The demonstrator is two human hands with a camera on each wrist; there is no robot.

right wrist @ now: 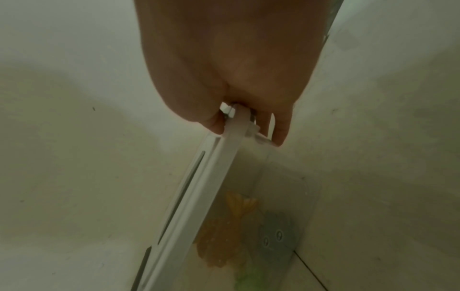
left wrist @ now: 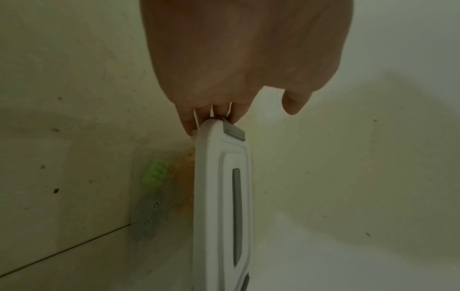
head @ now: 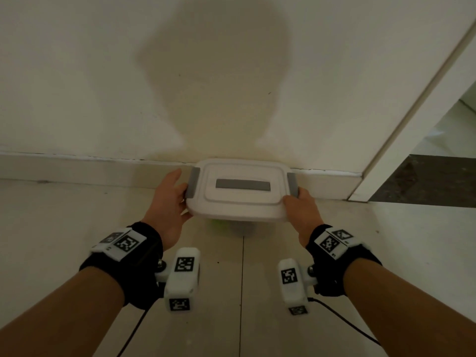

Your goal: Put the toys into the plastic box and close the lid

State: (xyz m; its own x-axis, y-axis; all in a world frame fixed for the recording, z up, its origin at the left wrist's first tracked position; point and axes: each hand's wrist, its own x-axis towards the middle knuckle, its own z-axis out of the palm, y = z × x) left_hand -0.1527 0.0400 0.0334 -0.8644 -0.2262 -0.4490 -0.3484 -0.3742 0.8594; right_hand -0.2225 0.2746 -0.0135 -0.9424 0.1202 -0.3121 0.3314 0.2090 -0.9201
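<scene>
I hold a white lid (head: pixel 242 199) with grey end clips and a grey handle strip level over the translucent plastic box (right wrist: pixel 288 189), which it almost hides in the head view. My left hand (head: pixel 171 199) grips the lid's left end, fingers under its edge. My right hand (head: pixel 300 207) pinches the right end. Through the box walls I see a green toy (left wrist: pixel 155 174), an orange toy (right wrist: pixel 224 236) and a grey toy (right wrist: pixel 276 236) inside. In the right wrist view the box rim (right wrist: pixel 263 140) shows a little apart from the lid (right wrist: pixel 199 196).
The box stands on a pale tiled floor (head: pixel 257 292) right against the skirting board (head: pixel 77 166) of a white wall. A door frame (head: pixel 412 124) rises at the right, with dark flooring (head: pixel 425 179) beyond it. Cables trail from both wrist cameras.
</scene>
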